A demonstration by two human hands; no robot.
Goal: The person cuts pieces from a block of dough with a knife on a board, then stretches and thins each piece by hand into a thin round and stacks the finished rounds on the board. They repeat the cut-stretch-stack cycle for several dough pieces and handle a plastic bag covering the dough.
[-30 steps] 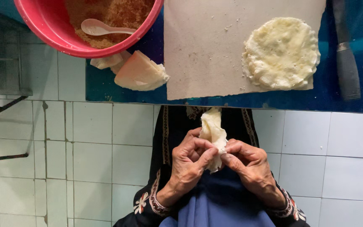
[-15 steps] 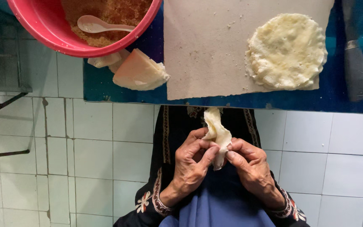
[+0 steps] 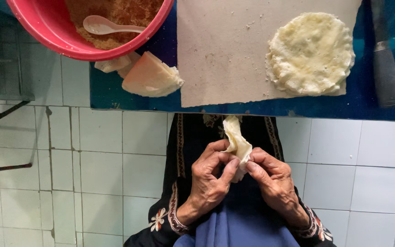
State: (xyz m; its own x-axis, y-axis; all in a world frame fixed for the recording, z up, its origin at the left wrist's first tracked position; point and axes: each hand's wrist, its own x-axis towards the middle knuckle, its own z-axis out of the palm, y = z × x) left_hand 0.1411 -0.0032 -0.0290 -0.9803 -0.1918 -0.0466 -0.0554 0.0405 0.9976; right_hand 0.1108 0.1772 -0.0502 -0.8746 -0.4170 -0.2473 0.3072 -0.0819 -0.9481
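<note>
I saw the white tiled floor (image 3: 115,183) filling most of the view, with a blue board (image 3: 161,50) lying across the top. On that board sat a pale sheet of cardboard (image 3: 225,50), dusted with a few crumbs, and at its right end rested a stack of round thin wrappers (image 3: 311,52), pale yellow with ruffled edges and a pocked surface. To the left a red bowl (image 3: 46,27) overhung the board's corner, holding brown crumbly filling (image 3: 120,11) and a white plastic spoon (image 3: 101,25). Just below the bowl's rim lay a folded triangular pastry (image 3: 151,77), with the corners of two more behind it. At the far right a grey handle (image 3: 385,68) lay on the blue surface.

Lower down, over a dark embroidered garment (image 3: 193,132) and a blue cloth (image 3: 243,228), both hands worked together. My left hand (image 3: 209,183) had its fingers curled tight, thumb and forefinger pinching the lower edge of the wrapper. My right hand (image 3: 275,185) pinched the same piece from the other side, fingers closed narrowly on it. The wrapper (image 3: 236,142) between them was a soft, creamy-white sheet, folded into a narrow upright strip, its top end flopping and twisted above the fingertips, below the board's near edge.
</note>
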